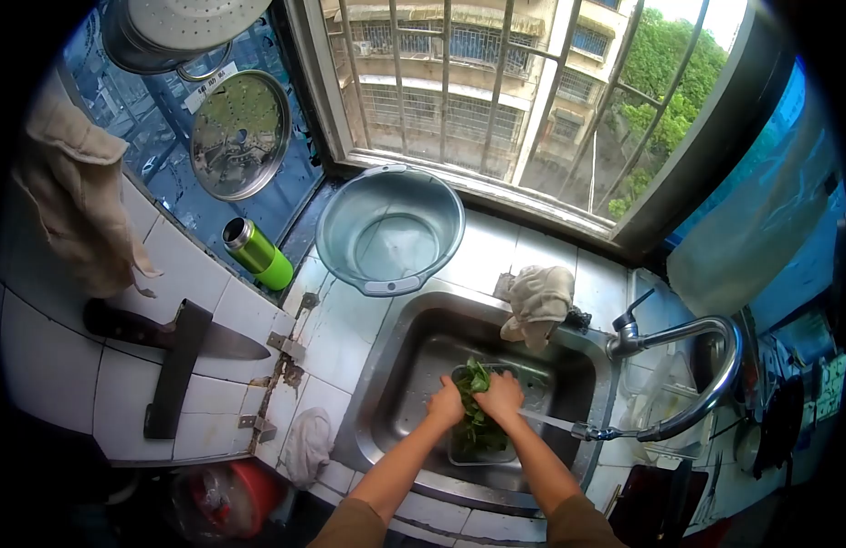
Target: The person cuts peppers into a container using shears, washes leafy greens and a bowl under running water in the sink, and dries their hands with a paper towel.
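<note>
Inside the steel sink [407, 358], a clear rectangular container [458, 457] holds leafy greens [479, 427]. At the container's left side, my left hand [446, 403] has its fingers curled at the edge of the leaves; its fingertips are too small to make out. My right hand [501, 396] is closed on some of the leaves near the top of the container. Water runs from the curved faucet [715, 388] on the right and reaches the area beside my right wrist.
Behind the sink are a grey-blue basin [396, 239] and a cloth [540, 301]. To the left are a green bottle [259, 256], a knife [227, 342], a round metal lid [240, 134] and a crumpled cloth [309, 446]. A barred window [523, 100] stands at the back.
</note>
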Demonstrator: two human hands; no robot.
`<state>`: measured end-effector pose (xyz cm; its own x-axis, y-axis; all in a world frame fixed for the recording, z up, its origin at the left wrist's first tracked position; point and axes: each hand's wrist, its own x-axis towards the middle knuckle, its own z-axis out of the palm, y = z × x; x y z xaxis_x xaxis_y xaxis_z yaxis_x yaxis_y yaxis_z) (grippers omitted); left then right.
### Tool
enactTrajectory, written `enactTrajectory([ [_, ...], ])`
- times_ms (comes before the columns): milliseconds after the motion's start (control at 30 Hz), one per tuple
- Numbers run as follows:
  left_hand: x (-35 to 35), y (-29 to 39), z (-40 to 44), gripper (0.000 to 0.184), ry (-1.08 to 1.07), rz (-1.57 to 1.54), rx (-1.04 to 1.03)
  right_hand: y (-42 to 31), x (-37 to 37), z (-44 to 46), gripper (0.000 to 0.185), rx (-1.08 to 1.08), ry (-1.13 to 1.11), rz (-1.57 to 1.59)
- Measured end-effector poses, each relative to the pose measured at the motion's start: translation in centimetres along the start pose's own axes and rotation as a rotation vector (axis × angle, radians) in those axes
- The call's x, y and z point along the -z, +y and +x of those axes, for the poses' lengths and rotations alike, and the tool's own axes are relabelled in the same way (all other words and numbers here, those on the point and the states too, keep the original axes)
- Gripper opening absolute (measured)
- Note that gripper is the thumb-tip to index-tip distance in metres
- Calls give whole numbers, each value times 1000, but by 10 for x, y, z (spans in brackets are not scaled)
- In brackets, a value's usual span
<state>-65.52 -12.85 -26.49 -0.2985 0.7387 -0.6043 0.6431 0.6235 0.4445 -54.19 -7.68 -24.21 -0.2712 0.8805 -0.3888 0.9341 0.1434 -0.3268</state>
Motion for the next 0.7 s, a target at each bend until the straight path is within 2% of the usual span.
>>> enactTrajectory([
  [33,1,4,-3,53,-24,-18,17,-3,-2,-5,53,2,-10,4],
  [100,-4,6,2,57,-48,-38,20,-3,-8,-13,86,8,-64,-81],
  [133,-4,9,2,58,-71,-28,31,-1,-18,-12,86,10,-71,-77],
  [233,9,21,-3,61,-109,-34,83,4,-48,-3,102,191,-270,-364],
  [267,11,22,-2,61,-137,-42,96,9,-51,0,88,214,-189,-349],
  [300,12,21,-1,61,-166,-47,112,10,-50,9,88,221,-196,-334],
  [367,6,17,1,61,-139,-31,99,20,-50,29,68,144,-293,-141],
  [400,3,14,5,59,-110,-15,81,26,-51,34,55,123,-178,-61],
  [433,3,15,6,58,-83,0,63,22,-41,30,55,123,-181,-51],
  [500,4,15,6,54,-86,18,66,17,-12,13,61,86,-46,60],
  [533,3,14,6,52,-90,-3,41,7,12,0,71,57,-143,99],
  [567,2,13,6,50,-94,-26,17,3,17,-10,71,59,-148,101],
  [600,4,15,5,50,-96,-25,24,1,18,-20,77,125,-168,-27],
  [633,5,17,5,50,-111,-12,45,-1,16,-26,83,191,-188,-154],
  [667,7,19,5,50,-125,1,63,-6,7,-24,89,170,-374,-260],
  [700,8,20,4,50,-128,3,68,3,-21,-19,89,170,-380,-258],
])
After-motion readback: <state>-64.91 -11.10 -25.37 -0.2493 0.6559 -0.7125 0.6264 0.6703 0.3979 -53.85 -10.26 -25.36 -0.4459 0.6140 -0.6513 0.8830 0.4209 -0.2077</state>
